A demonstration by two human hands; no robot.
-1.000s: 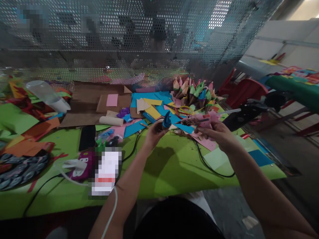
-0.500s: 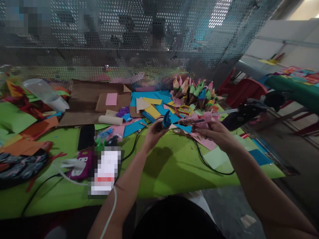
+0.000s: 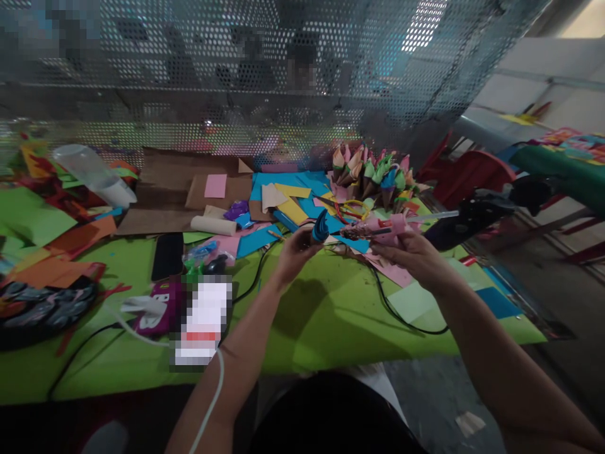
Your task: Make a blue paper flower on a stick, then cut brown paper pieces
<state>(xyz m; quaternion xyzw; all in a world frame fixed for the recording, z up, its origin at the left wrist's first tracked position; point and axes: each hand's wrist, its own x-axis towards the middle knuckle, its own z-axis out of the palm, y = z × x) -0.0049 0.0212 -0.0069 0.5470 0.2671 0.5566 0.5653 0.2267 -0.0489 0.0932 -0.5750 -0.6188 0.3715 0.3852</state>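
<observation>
My left hand (image 3: 297, 248) is closed round a blue twisted paper swirl (image 3: 320, 228), whose pointed top stands up above the fingers. My right hand (image 3: 410, 251) grips a pink hot glue gun (image 3: 388, 231) with a clear glue stick (image 3: 437, 215) poking out of its back end. The gun's dirty nozzle points left, close to the swirl; whether they touch I cannot tell. Behind the gun stand several finished paper ice-cream cones (image 3: 373, 173) in brown, green, peach, pink and blue. Scissors with yellow handles (image 3: 355, 208) lie among paper sheets just beyond my hands.
The green-covered table (image 3: 302, 340) holds blue paper (image 3: 259, 239), brown card (image 3: 165, 189), a cream roll (image 3: 213, 226), a dark phone (image 3: 167, 257), a lit phone (image 3: 202, 321) and a purple tissue pack (image 3: 163, 306). A black cable (image 3: 385, 302) runs under my right arm. Perforated metal rises behind.
The view has shifted slightly, so the table's things sit a little further right. Both hands keep their holds, and the glue gun's nozzle remains beside the blue swirl.
</observation>
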